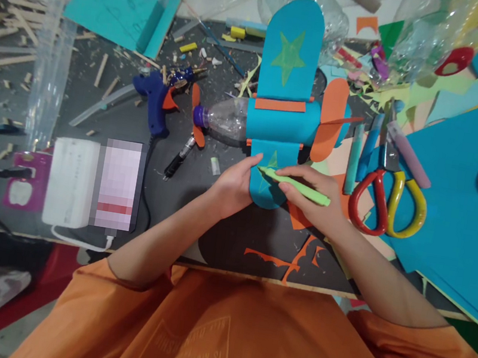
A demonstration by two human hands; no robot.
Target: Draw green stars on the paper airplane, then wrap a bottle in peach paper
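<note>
A toy airplane [282, 119], made from a clear plastic bottle wrapped in blue paper, lies on the dark table with its purple cap and orange propeller to the left. Its far wing [295, 24] carries a green star. My left hand [235, 184] grips the near wing [268, 199] by its left edge, thumb on top and fingers hidden below. Pinched in my right hand [315, 197] is a light green marker [305, 188], its tip on the star of the near wing. The orange tail piece [332, 121] is at the right end.
A blue glue gun [154, 96] and black pen [179, 157] lie left of the airplane. Scissors [385, 196] with red and yellow handles and several markers are right. Blue sheets [470, 179] cover the right side. Orange scraps [272, 258] lie near the front edge.
</note>
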